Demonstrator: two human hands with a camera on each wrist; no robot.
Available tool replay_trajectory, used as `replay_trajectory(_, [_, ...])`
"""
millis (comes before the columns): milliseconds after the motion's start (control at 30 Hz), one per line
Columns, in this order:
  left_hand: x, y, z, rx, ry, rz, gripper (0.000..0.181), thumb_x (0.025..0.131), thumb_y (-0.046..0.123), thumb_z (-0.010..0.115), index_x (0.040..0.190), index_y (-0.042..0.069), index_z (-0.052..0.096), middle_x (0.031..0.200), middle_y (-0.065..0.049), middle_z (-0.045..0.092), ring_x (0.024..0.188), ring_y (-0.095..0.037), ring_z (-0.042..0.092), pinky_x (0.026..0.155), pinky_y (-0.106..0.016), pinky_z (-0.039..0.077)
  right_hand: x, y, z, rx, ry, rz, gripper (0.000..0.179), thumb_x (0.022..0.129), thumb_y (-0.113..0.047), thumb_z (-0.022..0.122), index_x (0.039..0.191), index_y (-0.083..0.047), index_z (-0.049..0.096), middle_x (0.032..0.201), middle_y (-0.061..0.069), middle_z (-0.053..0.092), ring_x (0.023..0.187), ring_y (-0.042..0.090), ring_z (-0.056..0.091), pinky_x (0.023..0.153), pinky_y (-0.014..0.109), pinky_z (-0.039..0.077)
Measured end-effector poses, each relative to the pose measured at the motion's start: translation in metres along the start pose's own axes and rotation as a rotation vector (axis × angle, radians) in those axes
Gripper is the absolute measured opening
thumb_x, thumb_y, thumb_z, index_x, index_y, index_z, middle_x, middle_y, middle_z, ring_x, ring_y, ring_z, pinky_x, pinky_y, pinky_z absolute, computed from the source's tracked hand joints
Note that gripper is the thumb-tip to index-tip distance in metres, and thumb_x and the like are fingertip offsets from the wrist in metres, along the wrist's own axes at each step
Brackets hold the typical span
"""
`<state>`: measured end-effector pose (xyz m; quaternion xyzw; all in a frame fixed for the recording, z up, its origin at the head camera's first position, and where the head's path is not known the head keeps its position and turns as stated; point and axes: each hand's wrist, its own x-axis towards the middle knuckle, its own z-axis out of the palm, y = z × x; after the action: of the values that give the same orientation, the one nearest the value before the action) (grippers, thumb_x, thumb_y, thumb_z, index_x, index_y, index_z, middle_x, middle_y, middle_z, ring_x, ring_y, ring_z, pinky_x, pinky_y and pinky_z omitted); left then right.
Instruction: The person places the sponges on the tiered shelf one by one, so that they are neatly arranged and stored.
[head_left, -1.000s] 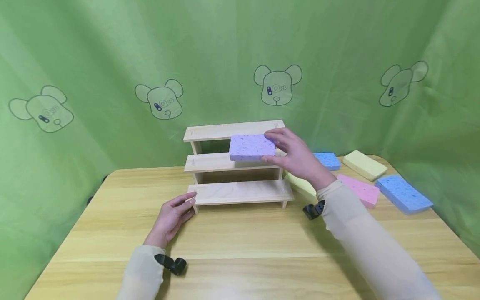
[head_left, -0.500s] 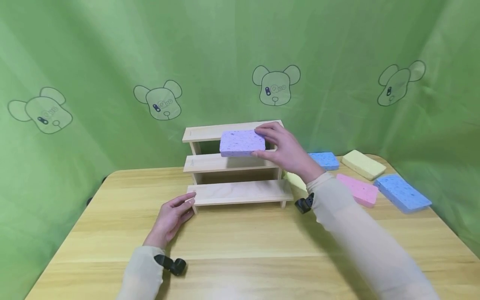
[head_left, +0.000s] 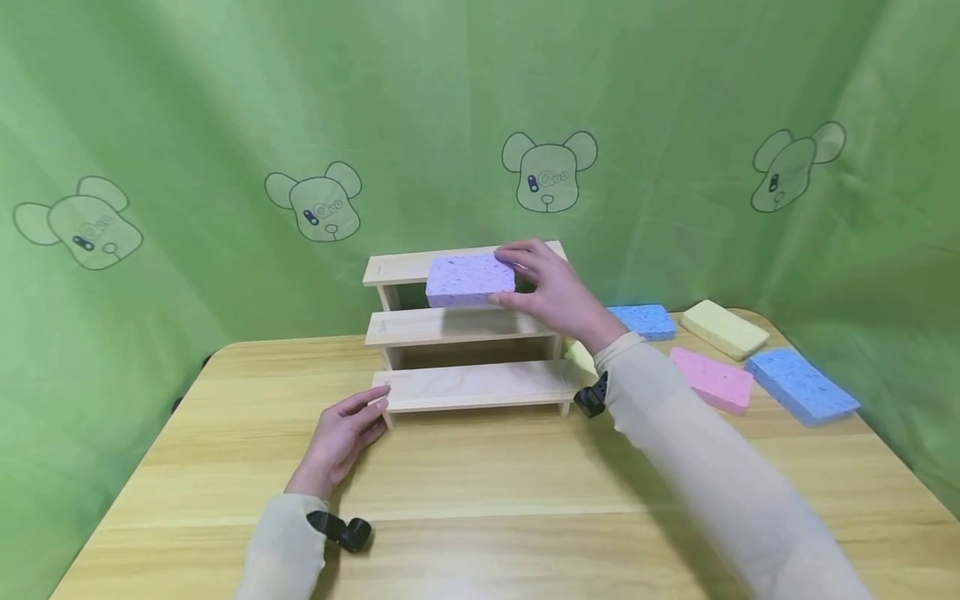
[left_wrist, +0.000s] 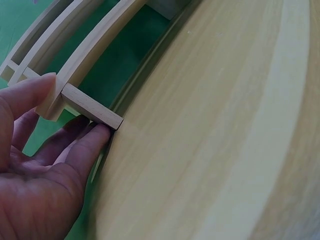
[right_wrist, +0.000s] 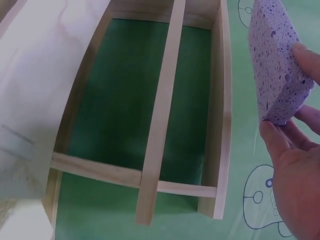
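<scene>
A purple speckled sponge (head_left: 470,280) is pinched between the thumb and fingers of my right hand (head_left: 558,292). It hovers in front of the top tier of a three-tier wooden shelf (head_left: 480,386), lying roughly level. In the right wrist view, the sponge (right_wrist: 280,60) stays apart from the wood, and part of the hand (right_wrist: 302,185) is cut off by the frame. My left hand (head_left: 341,437) holds the left end of the lowest tier. The left wrist view has its thumb (left_wrist: 32,92) on the board and its fingers against the short leg (left_wrist: 92,106).
Right of the shelf lie a small blue sponge (head_left: 643,322), a cream sponge (head_left: 724,328), a pink sponge (head_left: 711,380) and a larger blue sponge (head_left: 801,385). A yellow sponge (head_left: 580,358) is partly hidden by the right arm. Green curtain (head_left: 442,108) surrounds the wooden table (head_left: 480,508).
My right hand has carried the purple sponge left and slightly up, from the shelf's right half towards its middle. My left hand keeps its place on the shelf.
</scene>
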<state>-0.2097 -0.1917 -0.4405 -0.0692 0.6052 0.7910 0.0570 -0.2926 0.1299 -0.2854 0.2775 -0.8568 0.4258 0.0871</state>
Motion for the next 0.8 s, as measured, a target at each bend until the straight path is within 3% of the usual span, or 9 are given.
replay_trajectory(600, [0.002, 0.001, 0.001, 0.016, -0.003, 0.001, 0.039, 0.093, 0.004, 0.066, 0.131, -0.004, 0.059, 0.143, -0.013, 0.048, 0.116, -0.021, 0.058, 0.099, -0.036, 0.050, 0.020, -0.004, 0.005, 0.101, 0.024, 0.039, 0.069, 0.081, -0.014, 0.081, 0.140, 0.002, 0.049, 0.143, 0.009, 0.042, 0.129, 0.027, 0.043, 0.109, 0.025, 0.038])
replay_trajectory(800, [-0.001, 0.000, -0.001, 0.029, -0.001, 0.002, 0.040, 0.093, 0.003, 0.065, 0.132, -0.005, 0.057, 0.144, -0.014, 0.046, 0.118, -0.022, 0.057, 0.098, -0.035, 0.050, 0.029, -0.001, 0.010, 0.135, 0.011, 0.042, 0.067, 0.082, -0.013, 0.080, 0.139, 0.003, 0.049, 0.141, 0.010, 0.042, 0.129, 0.026, 0.043, 0.110, 0.027, 0.036])
